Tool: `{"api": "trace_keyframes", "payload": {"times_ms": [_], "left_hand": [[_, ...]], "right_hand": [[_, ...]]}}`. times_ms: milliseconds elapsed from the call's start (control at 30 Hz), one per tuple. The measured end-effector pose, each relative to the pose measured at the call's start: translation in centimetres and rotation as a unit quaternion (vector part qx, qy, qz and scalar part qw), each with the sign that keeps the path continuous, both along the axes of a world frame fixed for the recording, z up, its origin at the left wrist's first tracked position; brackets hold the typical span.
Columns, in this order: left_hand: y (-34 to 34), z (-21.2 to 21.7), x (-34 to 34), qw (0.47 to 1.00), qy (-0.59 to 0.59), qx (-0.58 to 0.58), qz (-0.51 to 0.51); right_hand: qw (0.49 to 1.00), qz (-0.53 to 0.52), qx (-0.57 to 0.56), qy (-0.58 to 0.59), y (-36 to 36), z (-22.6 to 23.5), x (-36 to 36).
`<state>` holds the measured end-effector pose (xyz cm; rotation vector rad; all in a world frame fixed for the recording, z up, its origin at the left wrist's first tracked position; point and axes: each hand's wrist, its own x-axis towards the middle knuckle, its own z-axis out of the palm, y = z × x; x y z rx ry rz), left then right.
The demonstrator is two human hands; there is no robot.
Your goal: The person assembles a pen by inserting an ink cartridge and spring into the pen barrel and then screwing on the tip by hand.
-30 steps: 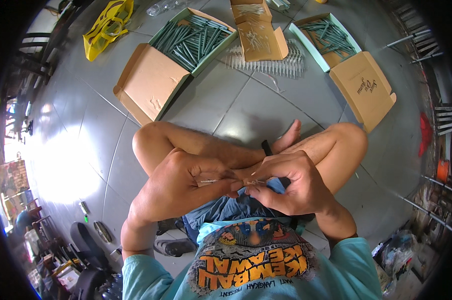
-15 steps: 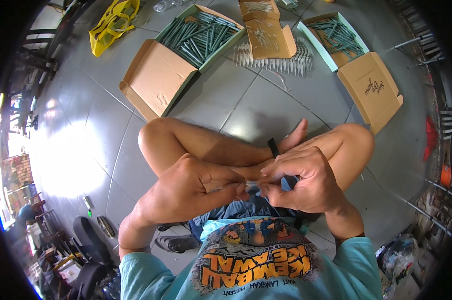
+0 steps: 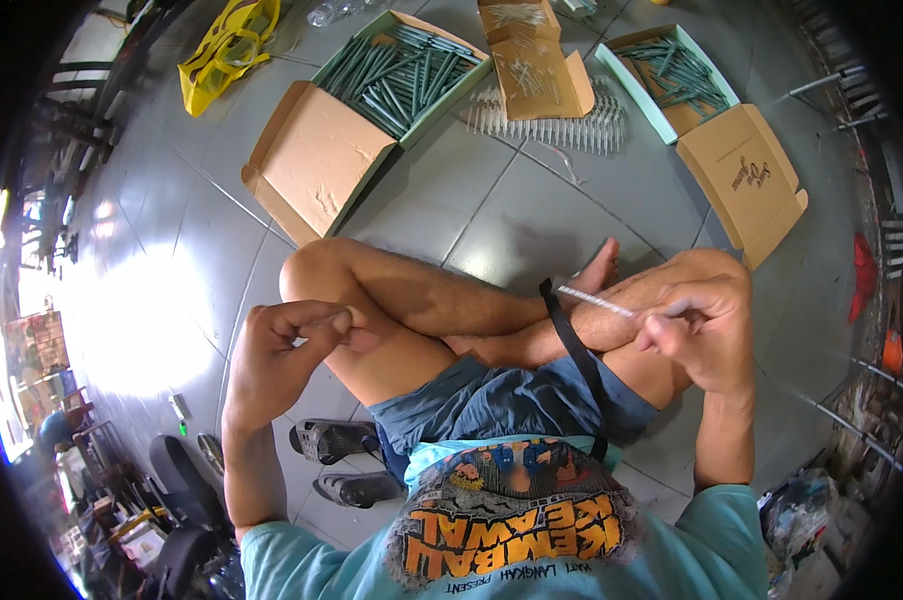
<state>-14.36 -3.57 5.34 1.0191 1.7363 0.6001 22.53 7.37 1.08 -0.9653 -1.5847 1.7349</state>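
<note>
Head view, with 12 o'clock at its upper edge: the person sits cross-legged on a grey tiled floor (image 3: 472, 215), the two hands well apart. Toward 3 o'clock, the right hand (image 3: 712, 330) is clamped on one end of a thin whitish stick (image 3: 597, 300); its free end points inward, toward about 10 o'clock from that hand, and shows above the crossed legs, near a black strap (image 3: 575, 340). Between 8 and 9 o'clock, the left hand (image 3: 272, 350) has its fingertips together; whether anything small sits between them, I cannot tell.

Between 11 and 12 o'clock stands an open box (image 3: 450, 105) filled with dark green sticks (image 3: 402, 75), its brown lid (image 3: 322, 160) folded out toward 10 or 11. Between 12 and 1 lies a small brown box (image 3: 578, 88) with thin pale pieces in it, next to a row of clear pieces (image 3: 542, 138) on the floor. A second open box (image 3: 627, 95), also holding dark green sticks, is between 1 and 2. A yellow bag (image 3: 230, 60) lies between 10 and 11, and dark sandals (image 3: 357, 490) near 7.
</note>
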Motion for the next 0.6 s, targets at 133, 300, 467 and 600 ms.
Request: {"api": "trace_keyframes", "payload": {"times_ms": [133,300,467,600], "left_hand": [[1.1,0.3,3.4,0.975,0.086,0.181,-0.098],[3.5,0.4,8.7,0.954,-0.067,0.235,-0.174],[4.7,1.0,9.6,0.945,-0.116,0.125,-0.279],[4.0,1.2,9.3,0.956,-0.063,0.063,-0.281]], "right_hand": [[0.996,0.084,-0.015,-0.032,-1.1,0.0,-2.4],[0.994,0.103,0.02,-0.027,-1.8,0.1,-4.1],[0.992,0.105,0.069,-0.023,-2.4,0.0,-3.9],[0.996,0.089,0.01,-0.03,-3.2,0.4,-3.6]]}}
